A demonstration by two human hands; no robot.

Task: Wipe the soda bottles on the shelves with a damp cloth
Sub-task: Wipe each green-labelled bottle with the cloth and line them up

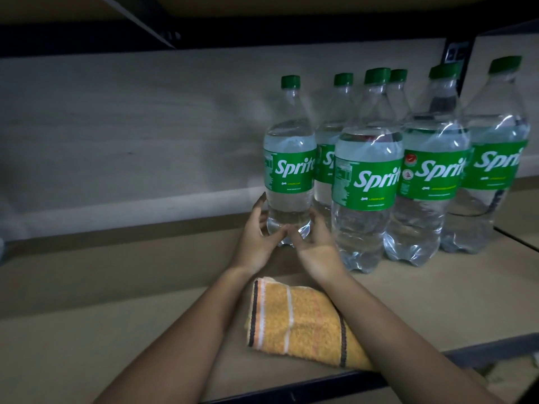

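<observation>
Clear plastic soda bottles stand grouped on the right part of a pale wooden shelf (116,287), each with a green cap and a green Sprite label, each filled with colourless liquid up to the shoulder. Seven caps can be counted; two of the bottles at the back are mostly hidden by those in front. The leftmost bottle (288,170) stands upright, a little apart from the front bottle (366,182) to its right. Both hands are at its base: the left hand (258,234) has its fingers curled round the left side of the base, thumb in front, and the right hand (310,243) cups the right side, fingers bent round the plastic. The two thumbs nearly meet before the bottle's foot.

One folded orange cloth (297,316) with dark and white stripes lies flat on the shelf near the front edge, between the two forearms and partly under the right one, touched by neither hand.
</observation>
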